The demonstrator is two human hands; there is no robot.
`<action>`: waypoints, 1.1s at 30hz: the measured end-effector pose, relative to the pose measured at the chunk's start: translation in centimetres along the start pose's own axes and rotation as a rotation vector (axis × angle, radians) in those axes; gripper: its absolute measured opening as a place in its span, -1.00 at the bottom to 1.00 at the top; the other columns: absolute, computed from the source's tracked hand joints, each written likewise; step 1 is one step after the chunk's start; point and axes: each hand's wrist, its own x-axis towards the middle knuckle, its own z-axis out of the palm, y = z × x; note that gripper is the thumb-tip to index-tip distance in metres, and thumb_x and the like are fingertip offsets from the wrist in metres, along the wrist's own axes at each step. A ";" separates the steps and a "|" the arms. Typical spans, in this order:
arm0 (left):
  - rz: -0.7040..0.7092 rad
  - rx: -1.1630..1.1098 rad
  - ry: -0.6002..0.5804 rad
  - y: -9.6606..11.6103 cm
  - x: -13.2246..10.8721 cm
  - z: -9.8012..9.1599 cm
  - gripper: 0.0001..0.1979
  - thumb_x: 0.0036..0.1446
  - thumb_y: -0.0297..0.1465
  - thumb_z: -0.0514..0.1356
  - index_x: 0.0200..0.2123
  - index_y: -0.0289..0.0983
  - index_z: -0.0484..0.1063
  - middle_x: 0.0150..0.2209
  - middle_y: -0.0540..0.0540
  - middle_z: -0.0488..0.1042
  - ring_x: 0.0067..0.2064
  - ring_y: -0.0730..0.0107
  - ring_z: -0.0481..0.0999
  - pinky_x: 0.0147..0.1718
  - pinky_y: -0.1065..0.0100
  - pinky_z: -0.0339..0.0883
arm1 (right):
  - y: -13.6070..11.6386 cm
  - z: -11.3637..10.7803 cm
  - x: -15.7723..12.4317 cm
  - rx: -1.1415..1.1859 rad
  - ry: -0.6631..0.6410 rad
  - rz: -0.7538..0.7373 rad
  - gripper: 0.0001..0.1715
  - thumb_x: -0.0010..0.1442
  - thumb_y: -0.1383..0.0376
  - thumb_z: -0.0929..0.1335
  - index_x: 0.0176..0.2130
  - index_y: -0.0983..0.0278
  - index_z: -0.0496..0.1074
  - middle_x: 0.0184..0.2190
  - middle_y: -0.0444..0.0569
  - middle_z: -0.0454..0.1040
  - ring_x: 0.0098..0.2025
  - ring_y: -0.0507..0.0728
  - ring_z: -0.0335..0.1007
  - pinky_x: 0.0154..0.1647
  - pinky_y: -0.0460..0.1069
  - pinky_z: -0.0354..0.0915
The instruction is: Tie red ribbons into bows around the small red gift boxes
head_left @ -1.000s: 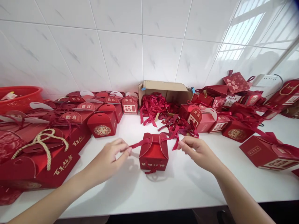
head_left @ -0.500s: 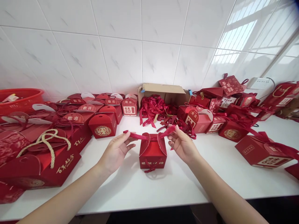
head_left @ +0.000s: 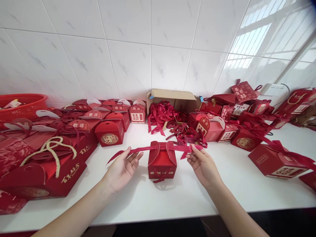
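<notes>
A small red gift box [head_left: 162,164] stands upright on the white table, with gold characters and a dark red tied cord on its front. A red ribbon [head_left: 144,149] runs through the holes in its top flaps and stretches out to both sides. To the left of the box, my left hand [head_left: 122,169] pinches the ribbon between thumb and forefinger, and a loose tail hangs beyond it. My right hand [head_left: 202,164] pinches the other length on the right, where a folded end droops. Both hands have their remaining fingers loosely curled, apart from the box.
Rows of red gift boxes [head_left: 110,131] fill the left, some with rope handles [head_left: 55,148]. An open cardboard box [head_left: 172,94] spills red ribbons [head_left: 161,115] at the back. Ribboned boxes [head_left: 276,159] stand right. A red basket [head_left: 24,105] and a white power strip [head_left: 274,89] are near the wall.
My hands have moved apart, away from the box and slightly lower, drawing the ribbon out straighter on both sides. A longer tail now shows past my left hand. The box stays in place.
</notes>
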 end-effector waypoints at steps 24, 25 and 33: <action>1.029 0.663 -0.477 6.8 -1.5 7.5 -0.79 0.06 -0.23 0.29 -0.33 -0.26 0.57 -0.41 -0.01 0.51 -0.51 0.51 0.38 -0.60 0.41 0.25 | -8.4 7.8 1.3 -0.666 -0.171 -0.791 -0.68 0.11 0.06 0.40 -0.44 0.27 0.50 -0.57 -0.13 0.44 -0.49 0.04 0.43 -0.48 -0.07 0.39; 1.050 0.656 -0.484 6.7 -1.6 7.8 -0.80 0.04 -0.25 0.31 -0.32 -0.25 0.57 -0.42 0.00 0.51 -0.54 0.53 0.36 -0.60 0.40 0.24 | -8.5 8.3 1.2 -0.715 -0.178 -0.803 -0.67 0.12 0.07 0.39 -0.47 0.28 0.50 -0.57 -0.13 0.45 -0.49 0.04 0.42 -0.49 -0.07 0.38; 1.075 0.580 -0.519 6.9 -3.4 9.4 -0.85 0.01 -0.30 0.33 -0.35 -0.25 0.59 -0.44 -0.01 0.54 -0.49 0.52 0.43 -0.57 0.45 0.29 | -9.0 9.7 1.1 -0.579 -0.234 -0.862 -0.77 0.09 0.13 0.43 -0.36 0.25 0.53 -0.48 -0.13 0.53 -0.41 0.05 0.48 -0.35 -0.03 0.44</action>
